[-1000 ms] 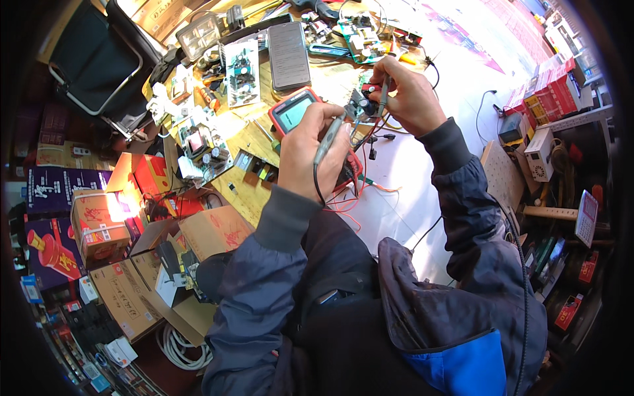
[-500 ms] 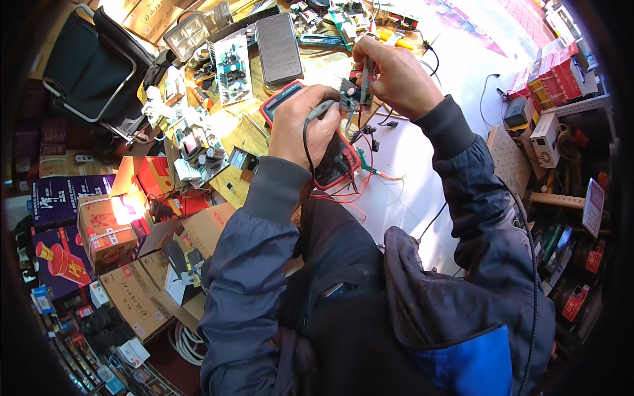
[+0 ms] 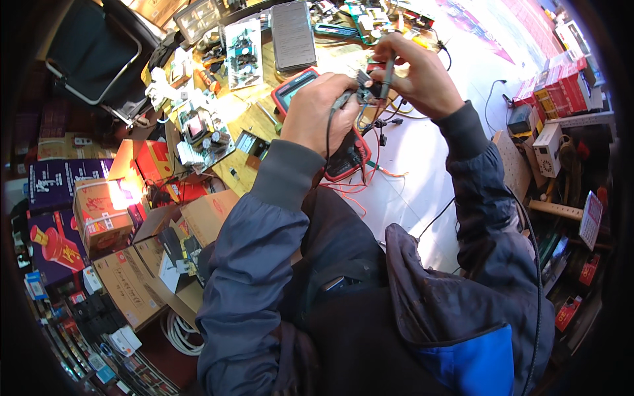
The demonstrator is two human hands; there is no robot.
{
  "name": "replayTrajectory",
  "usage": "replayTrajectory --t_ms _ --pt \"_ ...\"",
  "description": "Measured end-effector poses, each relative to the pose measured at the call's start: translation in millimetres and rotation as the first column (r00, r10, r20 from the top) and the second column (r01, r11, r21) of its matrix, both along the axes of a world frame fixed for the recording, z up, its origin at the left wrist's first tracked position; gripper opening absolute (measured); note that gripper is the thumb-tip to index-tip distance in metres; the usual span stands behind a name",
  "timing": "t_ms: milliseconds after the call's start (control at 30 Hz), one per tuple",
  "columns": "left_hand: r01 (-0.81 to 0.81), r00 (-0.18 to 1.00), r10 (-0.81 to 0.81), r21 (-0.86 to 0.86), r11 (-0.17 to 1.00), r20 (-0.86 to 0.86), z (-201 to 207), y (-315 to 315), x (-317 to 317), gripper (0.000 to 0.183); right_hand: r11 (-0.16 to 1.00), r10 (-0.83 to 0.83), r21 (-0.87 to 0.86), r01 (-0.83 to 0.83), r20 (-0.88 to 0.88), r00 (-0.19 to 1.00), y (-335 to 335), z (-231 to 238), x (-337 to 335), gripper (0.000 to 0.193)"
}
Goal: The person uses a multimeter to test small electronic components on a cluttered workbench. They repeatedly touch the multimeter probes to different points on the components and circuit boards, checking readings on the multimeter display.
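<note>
My left hand is closed around a grey test probe, its black lead hanging down over the back of the hand. Just beyond those fingertips is a small circuit board with dark parts and wires; whether the left fingers also grip it is hidden. My right hand pinches a second slim dark test probe, held steeply with its lower end at the board. Partly beneath my left hand lies a red and black multimeter, its display showing beyond the knuckles.
A phone lies beyond the multimeter. White-backed circuit boards and a screwdriver are on the wooden bench to the left. Red and black wires trail on the white surface. Cardboard boxes stand lower left, a folding chair upper left.
The whole view has shifted a little, so the bench things sit higher and further right. Both hands keep their hold on the probes at the board.
</note>
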State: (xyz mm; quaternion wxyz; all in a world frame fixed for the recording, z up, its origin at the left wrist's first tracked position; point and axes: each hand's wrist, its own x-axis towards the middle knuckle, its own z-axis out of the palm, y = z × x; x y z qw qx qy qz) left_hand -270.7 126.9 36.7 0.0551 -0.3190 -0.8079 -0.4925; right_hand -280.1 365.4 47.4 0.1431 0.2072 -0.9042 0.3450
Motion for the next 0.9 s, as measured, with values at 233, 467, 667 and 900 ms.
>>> replayTrajectory --t_ms 233,467,667,900 --pt "-0.022 0.999 0.021 -0.01 1.0 -0.044 -7.8 4.0 2.2 0.018 0.906 -0.05 -0.419 0.066 0.048 0.998 4.3 0.4 28.4 0.036" --pt "-0.007 1.0 0.006 -0.044 0.999 -0.029 -5.7 4.7 2.6 0.019 0.897 -0.008 -0.43 0.099 0.209 0.978 4.3 -1.7 26.6 0.03" --pt "0.01 0.999 -0.012 -0.043 0.999 -0.053 -7.1 3.7 1.7 0.019 0.981 -0.116 -0.133 0.141 0.181 0.977 -1.9 3.2 4.9 0.035" --pt "-0.027 0.997 0.022 -0.072 0.997 -0.072 -9.4 3.7 1.2 0.02 0.999 -0.04 0.032 0.037 0.096 0.995 -3.8 13.1 -20.9 0.043"
